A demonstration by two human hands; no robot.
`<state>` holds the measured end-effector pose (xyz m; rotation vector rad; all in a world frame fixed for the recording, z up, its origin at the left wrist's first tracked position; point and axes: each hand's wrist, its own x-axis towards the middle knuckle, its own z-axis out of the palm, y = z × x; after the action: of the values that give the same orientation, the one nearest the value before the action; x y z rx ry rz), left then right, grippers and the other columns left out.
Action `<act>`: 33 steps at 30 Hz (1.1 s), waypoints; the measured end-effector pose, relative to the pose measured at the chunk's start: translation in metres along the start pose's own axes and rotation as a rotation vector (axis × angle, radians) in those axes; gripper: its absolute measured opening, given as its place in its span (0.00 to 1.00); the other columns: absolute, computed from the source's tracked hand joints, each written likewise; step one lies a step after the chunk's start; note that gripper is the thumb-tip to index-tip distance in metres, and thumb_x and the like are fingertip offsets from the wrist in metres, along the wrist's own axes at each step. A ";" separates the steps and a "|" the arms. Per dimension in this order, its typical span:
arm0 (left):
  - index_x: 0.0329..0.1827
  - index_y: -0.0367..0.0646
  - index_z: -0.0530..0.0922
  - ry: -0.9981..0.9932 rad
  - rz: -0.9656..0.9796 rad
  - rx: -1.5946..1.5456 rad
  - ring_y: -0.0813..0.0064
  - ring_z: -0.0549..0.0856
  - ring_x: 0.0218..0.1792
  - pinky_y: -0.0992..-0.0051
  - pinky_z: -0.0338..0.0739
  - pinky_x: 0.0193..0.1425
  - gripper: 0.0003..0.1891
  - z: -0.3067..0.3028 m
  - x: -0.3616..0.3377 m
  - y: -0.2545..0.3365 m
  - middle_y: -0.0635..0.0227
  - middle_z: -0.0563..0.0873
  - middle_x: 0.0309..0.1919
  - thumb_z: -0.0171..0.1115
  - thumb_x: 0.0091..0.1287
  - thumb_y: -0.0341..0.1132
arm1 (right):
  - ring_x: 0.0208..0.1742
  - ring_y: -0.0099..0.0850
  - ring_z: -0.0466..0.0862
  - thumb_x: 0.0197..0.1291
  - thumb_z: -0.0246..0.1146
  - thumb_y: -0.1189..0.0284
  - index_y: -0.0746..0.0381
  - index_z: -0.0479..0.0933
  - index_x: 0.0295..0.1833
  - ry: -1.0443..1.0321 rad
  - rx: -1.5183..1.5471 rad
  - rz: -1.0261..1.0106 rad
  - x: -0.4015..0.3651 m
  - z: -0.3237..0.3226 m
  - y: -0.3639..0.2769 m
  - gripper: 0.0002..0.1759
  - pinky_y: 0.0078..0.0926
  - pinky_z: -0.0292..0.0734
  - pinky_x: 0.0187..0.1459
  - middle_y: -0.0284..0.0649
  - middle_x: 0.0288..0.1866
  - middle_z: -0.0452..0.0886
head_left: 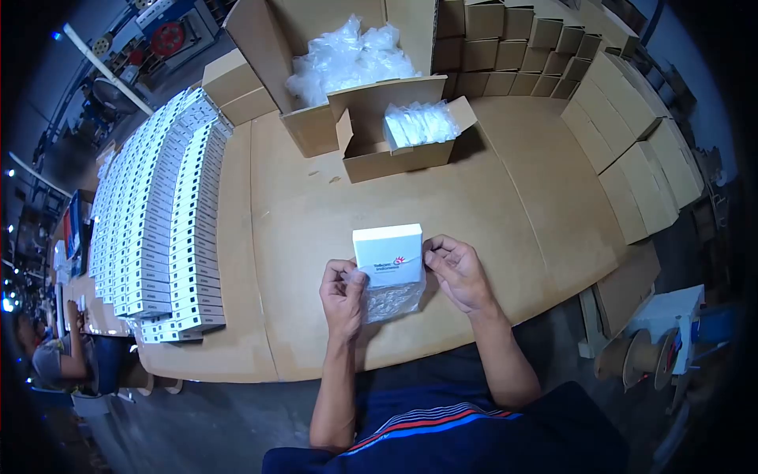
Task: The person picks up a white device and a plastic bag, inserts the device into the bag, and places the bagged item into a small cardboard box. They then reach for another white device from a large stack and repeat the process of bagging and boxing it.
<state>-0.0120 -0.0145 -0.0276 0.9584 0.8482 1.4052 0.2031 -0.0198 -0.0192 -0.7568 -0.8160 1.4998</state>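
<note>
Two hands are held over the near middle of the table [300,221], with a white box [387,253] between them. Its near part is covered by a clear plastic bag [392,302], while its far part is left bare; whether it is being slid in or drawn out cannot be told. By the left hand [341,296], the box is clamped at its near left corner, thumb on top. At the right hand [458,272], thumb and forefinger are brought close together at the box's right edge, but whether film is pinched between them cannot be made out.

For this step, the box is best kept square to the bag's mouth, so that no corner is caught and the thin film is not torn. The film should be eased along both sides evenly, with the printed face left unrubbed.

On the far side, a large open carton [316,134] is filled with a loose heap of crumpled clear plastic [347,63]. Nearer, a smaller open carton [399,164] is seen with a neat row of clear packets [422,126] at its right end. At left, white boxes [197,229] are ranked in long rows. At far right, brown cartons [624,103] are stacked, their contents hidden.
</note>
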 end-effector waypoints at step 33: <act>0.54 0.32 0.86 0.055 -0.073 0.199 0.74 0.86 0.49 0.73 0.79 0.56 0.15 0.019 0.004 0.012 0.61 0.90 0.48 0.59 0.81 0.36 | 0.53 0.26 0.84 0.73 0.63 0.78 0.71 0.83 0.55 -0.115 -0.411 -0.066 0.010 0.017 -0.007 0.10 0.24 0.79 0.60 0.42 0.56 0.86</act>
<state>0.0003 -0.0121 -0.0088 1.0318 1.0694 1.3076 0.1923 -0.0111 -0.0042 -0.9389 -1.2473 1.3407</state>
